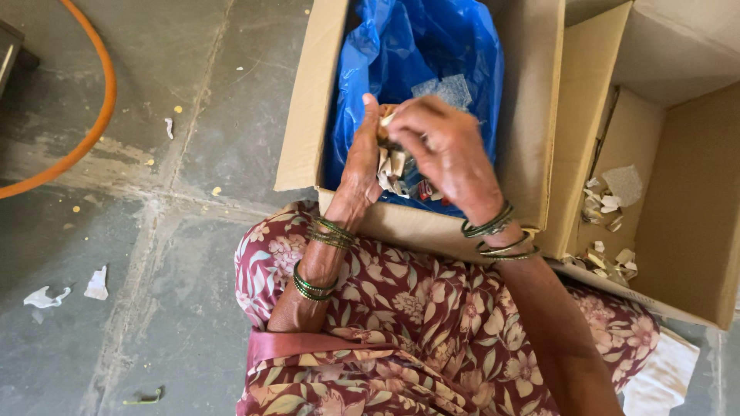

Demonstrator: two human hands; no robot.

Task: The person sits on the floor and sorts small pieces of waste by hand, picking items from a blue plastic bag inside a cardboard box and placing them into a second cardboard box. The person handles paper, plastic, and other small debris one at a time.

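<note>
Head cam, looking down. Landmark = the cardboard box point(532, 115) w/ the blue plastic bag point(416, 54) inside it.

Both hands are over the bag, near the box's front wall. Left hand point(362, 166) stands on its edge, fingers up, pressed on the side of a small tan scrap point(385, 119). Right hand point(447, 150) bends over the top of it, fingertips pinching the scrap, so both hands grip the same bit. The scrap is up above the bag, between the two hands. Just under the hands, inside the bag, lies a heap of torn paper bits point(397, 173), white & tan w/ a bit of red.

Green bangles point(489, 226) sit on the right wrist, more on the left wrist, both wrists at the box's front edge. The person's lap in a flowery red dress point(401, 316) touches the front of the box.

Right of the box, touching it, is a second open carton point(694, 200) w/ more pale scraps on its bottom. Left of the box, well apart, an orange hose point(100, 115) curves over the grey stone floor point(169, 254). Two white paper bits point(96, 283) lie on the floor further left & nearer the person.
</note>
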